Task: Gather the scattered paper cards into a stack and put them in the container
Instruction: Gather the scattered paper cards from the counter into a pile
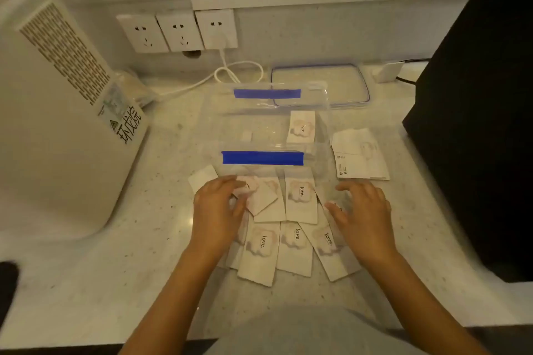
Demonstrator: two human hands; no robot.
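Observation:
Several white paper cards [300, 200] printed "love" lie scattered on the counter in front of a clear plastic container [268, 158] with blue clip handles. Another card [301, 127] shows inside or behind the container. A few more cards [360, 157] lie to its right, and a blank one [202, 179] to its left. My left hand [216, 210] rests flat on the left side of the spread, its fingers touching a tilted card [258, 196]. My right hand [360, 213] hovers with spread fingers over the right side of the cards.
The container's clear lid [320, 83] lies behind it. A white appliance [57, 112] stands at the left, a black box [476, 124] at the right. Wall sockets [178, 32] and a white cable [239, 72] are at the back.

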